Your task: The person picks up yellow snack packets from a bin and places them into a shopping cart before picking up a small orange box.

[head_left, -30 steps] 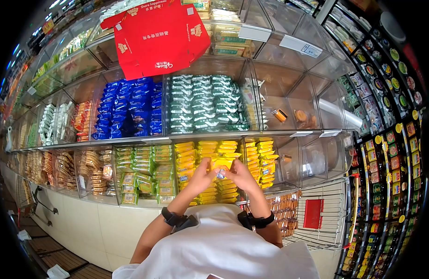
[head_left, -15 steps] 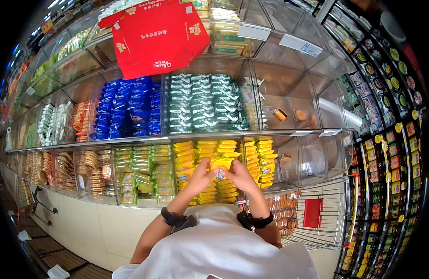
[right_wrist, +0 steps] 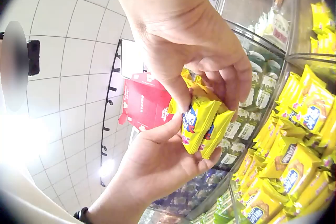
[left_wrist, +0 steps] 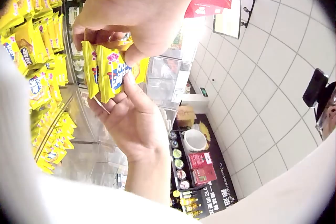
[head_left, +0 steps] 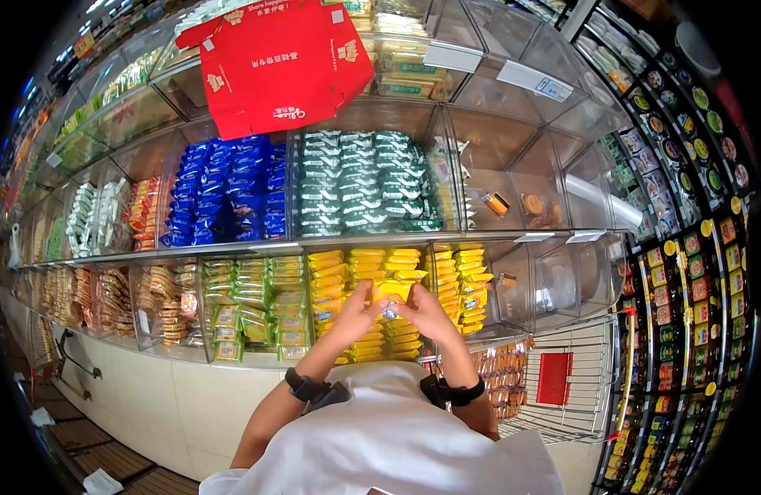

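Observation:
Both hands hold a small stack of yellow snack packets (head_left: 393, 290) over the bin of yellow packets (head_left: 403, 346). My left hand (head_left: 357, 317) grips the stack from the left, my right hand (head_left: 431, 315) from the right, thumbs meeting on the near side. In the left wrist view at least two packets (left_wrist: 111, 74) stand side by side, the thumbs pressed to the printed front. Fingers curl round the packets' edges in the right wrist view, where blue lettering shows on the nearest packet (right_wrist: 194, 124).
Green packets (head_left: 256, 305) fill the bin to the left. Behind are blue packets (head_left: 232, 194) and dark green packets (head_left: 364, 181). A red cardboard sheet (head_left: 285, 70) lies across the upper bins. A shopping cart (head_left: 582, 379) stands at the right, beside tall shelves (head_left: 685, 313).
Nothing visibly moves: both hands keep their hold on the yellow packets in the same place. The head view shifts only very slightly.

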`<action>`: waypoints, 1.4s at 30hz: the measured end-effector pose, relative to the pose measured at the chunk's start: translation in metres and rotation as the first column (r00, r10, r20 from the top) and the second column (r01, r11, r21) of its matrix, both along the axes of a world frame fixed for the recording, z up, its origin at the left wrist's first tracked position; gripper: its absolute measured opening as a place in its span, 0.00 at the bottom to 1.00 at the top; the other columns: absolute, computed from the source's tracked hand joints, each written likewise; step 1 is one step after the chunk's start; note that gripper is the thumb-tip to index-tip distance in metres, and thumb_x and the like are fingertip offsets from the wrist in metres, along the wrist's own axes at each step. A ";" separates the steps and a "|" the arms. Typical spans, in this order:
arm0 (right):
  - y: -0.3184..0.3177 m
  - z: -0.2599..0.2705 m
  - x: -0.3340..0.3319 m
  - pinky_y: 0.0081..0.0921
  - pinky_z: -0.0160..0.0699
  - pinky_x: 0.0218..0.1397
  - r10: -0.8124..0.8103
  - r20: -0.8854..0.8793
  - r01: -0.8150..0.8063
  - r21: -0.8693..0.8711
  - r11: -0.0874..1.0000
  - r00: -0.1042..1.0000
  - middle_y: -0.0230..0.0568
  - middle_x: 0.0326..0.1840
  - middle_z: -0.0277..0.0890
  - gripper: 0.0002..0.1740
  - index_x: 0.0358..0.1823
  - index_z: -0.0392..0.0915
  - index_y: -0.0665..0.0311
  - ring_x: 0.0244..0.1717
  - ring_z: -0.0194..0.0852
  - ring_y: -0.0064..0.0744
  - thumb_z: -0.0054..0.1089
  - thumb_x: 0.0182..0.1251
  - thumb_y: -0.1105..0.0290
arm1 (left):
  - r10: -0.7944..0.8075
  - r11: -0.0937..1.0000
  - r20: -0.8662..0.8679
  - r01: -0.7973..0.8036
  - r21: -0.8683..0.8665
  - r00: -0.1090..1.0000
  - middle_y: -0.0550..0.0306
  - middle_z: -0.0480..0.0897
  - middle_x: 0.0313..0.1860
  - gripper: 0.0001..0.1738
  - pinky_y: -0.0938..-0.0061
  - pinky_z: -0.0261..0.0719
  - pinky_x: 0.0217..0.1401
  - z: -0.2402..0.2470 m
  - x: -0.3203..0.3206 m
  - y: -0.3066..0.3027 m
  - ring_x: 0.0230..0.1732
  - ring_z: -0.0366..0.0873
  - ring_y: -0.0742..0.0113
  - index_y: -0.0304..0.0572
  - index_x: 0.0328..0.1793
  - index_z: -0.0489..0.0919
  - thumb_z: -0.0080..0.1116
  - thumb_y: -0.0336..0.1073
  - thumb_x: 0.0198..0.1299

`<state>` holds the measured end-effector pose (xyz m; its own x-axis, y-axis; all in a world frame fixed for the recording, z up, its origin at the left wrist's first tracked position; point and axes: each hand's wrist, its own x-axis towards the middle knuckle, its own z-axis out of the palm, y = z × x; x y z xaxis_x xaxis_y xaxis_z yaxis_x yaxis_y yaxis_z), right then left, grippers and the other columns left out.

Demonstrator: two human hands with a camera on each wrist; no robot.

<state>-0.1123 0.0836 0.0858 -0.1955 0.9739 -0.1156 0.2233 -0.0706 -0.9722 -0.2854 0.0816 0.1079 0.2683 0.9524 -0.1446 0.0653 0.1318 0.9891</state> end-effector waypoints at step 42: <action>0.000 0.003 -0.002 0.22 0.63 0.26 0.031 -0.112 -0.034 -0.029 0.999 0.993 0.36 0.23 0.66 0.19 0.33 0.64 0.70 0.25 0.61 0.21 0.61 0.53 0.63 | 0.003 1.000 -0.002 -0.003 -0.029 1.000 0.59 0.71 0.37 0.14 0.78 0.67 0.41 0.009 0.001 0.000 0.38 0.67 0.74 0.37 0.47 0.64 0.51 0.33 0.58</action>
